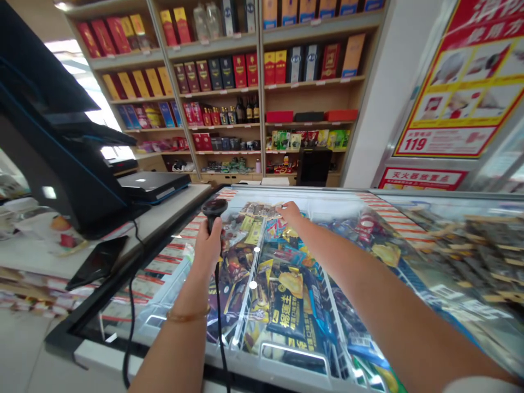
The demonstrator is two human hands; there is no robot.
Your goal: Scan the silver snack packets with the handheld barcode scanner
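My left hand (207, 243) is wrapped round the handle of a black barcode scanner (214, 207), held upright over the glass top of a chest freezer. A black cable (220, 316) hangs from the scanner toward me. My right arm reaches far forward, and my right hand (290, 212) pinches the right end of a flat, clear packet with brownish contents (260, 209). This packet lies near the freezer's far edge; its exact kind is too small to tell. Under the glass, colourful ice cream packets (291, 297) fill white wire baskets (248, 295).
To the left, a counter (176, 199) bears a black checkout screen (61, 147), a flat scale (153, 184) and a dark tablet-like slab (98, 262). Shelves (221, 93) of boxes and bottles stand behind. At right are a red-yellow poster (454, 93) and stacked dark packets (483, 245).
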